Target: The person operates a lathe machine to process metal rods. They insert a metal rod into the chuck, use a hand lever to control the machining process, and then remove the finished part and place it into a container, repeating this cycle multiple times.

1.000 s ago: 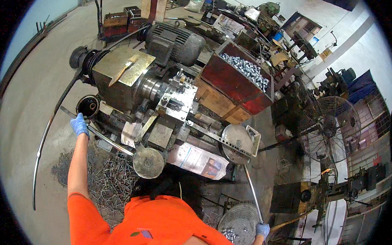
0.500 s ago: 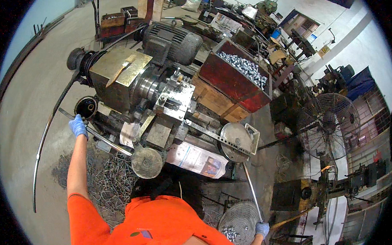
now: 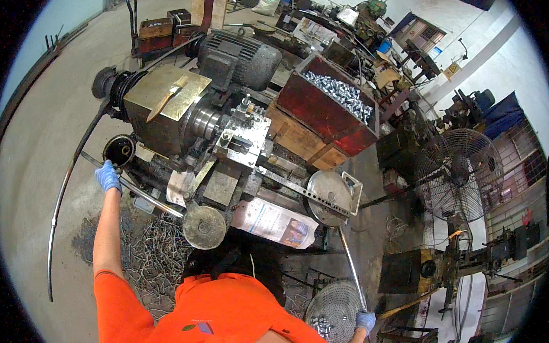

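My left hand (image 3: 108, 176) is closed round a metal lever (image 3: 149, 198) on the left of the machine, beside a round black cup-shaped part (image 3: 119, 151). At the lower right my right hand (image 3: 365, 320) grips the end of a long shiny lever (image 3: 352, 268), which runs up to a round metal disc (image 3: 327, 196). Between the two arms stands the lathe-like machine, with its spindle (image 3: 205, 122) and a bright tool block (image 3: 244, 137). A smaller round plate (image 3: 203, 227) sits at the front, near my orange shirt.
A red wooden box (image 3: 325, 107) full of small metal pieces stands behind the machine. A brush (image 3: 167, 99) lies on the headstock (image 3: 189, 90). Metal scrap (image 3: 157, 252) covers the floor at left. Beside my right hand is a perforated basket (image 3: 336, 300); a large fan (image 3: 459, 172) stands at right.
Both hands stay on their levers. The view has shifted very slightly, and no clear movement of the levers or machine shows.
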Motion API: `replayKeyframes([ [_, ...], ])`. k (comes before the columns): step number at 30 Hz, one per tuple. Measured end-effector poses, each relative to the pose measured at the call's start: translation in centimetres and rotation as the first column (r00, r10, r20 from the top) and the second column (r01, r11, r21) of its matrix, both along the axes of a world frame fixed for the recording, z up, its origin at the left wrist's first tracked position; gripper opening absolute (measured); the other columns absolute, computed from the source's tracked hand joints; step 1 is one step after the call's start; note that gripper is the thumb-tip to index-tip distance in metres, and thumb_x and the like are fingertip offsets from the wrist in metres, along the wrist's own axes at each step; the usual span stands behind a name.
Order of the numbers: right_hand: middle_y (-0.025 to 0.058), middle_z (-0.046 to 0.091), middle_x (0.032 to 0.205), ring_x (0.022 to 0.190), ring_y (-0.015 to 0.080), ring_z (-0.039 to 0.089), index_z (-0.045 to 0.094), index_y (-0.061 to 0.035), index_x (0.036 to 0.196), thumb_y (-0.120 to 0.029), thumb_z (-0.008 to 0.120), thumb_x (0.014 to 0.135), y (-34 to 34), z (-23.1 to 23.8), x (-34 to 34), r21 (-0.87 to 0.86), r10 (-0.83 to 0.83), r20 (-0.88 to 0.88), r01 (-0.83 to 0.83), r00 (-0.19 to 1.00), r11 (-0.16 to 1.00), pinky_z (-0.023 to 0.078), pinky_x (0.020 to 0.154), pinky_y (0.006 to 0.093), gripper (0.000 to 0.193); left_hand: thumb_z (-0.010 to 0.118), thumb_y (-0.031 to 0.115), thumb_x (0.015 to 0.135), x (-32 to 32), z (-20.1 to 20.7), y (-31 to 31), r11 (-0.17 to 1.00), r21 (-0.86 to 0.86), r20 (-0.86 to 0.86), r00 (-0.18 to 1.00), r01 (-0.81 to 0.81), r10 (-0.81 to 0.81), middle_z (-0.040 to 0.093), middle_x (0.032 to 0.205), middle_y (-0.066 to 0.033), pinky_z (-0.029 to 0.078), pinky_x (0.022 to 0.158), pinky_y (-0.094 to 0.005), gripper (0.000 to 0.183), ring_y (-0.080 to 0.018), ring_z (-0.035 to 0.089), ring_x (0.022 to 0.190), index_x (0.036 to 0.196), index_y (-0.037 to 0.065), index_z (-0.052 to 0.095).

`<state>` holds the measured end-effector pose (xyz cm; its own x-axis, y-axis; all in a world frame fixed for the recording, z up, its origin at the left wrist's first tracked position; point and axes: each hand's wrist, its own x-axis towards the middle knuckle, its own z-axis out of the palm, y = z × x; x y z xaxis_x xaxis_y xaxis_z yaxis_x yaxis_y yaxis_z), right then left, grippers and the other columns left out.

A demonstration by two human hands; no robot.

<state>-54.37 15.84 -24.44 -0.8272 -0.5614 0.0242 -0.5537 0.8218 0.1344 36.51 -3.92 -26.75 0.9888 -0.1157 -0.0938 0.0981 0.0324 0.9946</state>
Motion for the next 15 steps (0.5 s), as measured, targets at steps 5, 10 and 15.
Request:
replayKeyframes([
  [5, 0.0244, 0.063, 0.086, 0.083, 0.0384, 0.061, 0.064, 0.0006, 0.081, -0.035, 0.066, 0.067, 0.3, -0.5, 0.2, -0.070, 0.018, -0.056, -0.022, 0.998, 0.997, 0.049, 0.073, 0.0434, 0.038, 0.058, 0.011, 0.079, 0.5, -0.6, 0.1, 1.000, -0.026, -0.010, 1.000, 0.004, -0.004, 0.059, 0.059, -0.0128, 0.042, 0.040, -0.0295, 0.019, -0.0175, 0.054, 0.044, 0.073, -0.007, 0.055],
  [10, 0.0265, 0.062, 0.080, 0.079, 0.0417, 0.060, 0.063, 0.0042, 0.075, -0.034, 0.061, 0.071, 0.4, 0.9, 2.3, -0.132, 0.061, -0.035, -0.065, 0.998, 0.989, 0.049, 0.071, 0.0452, 0.038, 0.058, 0.012, 0.078, 1.1, -1.4, 0.2, 0.992, -0.116, -0.008, 0.999, 0.041, -0.042, 0.060, 0.065, -0.0120, 0.044, 0.044, -0.0309, 0.019, -0.0168, 0.055, 0.050, 0.079, -0.006, 0.055],
  [15, 0.0266, 0.061, 0.078, 0.077, 0.0415, 0.061, 0.063, 0.0049, 0.076, -0.037, 0.058, 0.072, 0.1, 1.0, 2.8, -0.130, 0.095, -0.026, -0.098, 0.995, 0.987, 0.049, 0.070, 0.0462, 0.042, 0.058, 0.013, 0.079, 2.2, -1.8, 0.4, 0.999, 0.047, 0.028, 1.000, -0.009, 0.008, 0.059, 0.068, -0.0126, 0.045, 0.049, -0.0311, 0.019, -0.0166, 0.056, 0.054, 0.079, -0.007, 0.057],
])
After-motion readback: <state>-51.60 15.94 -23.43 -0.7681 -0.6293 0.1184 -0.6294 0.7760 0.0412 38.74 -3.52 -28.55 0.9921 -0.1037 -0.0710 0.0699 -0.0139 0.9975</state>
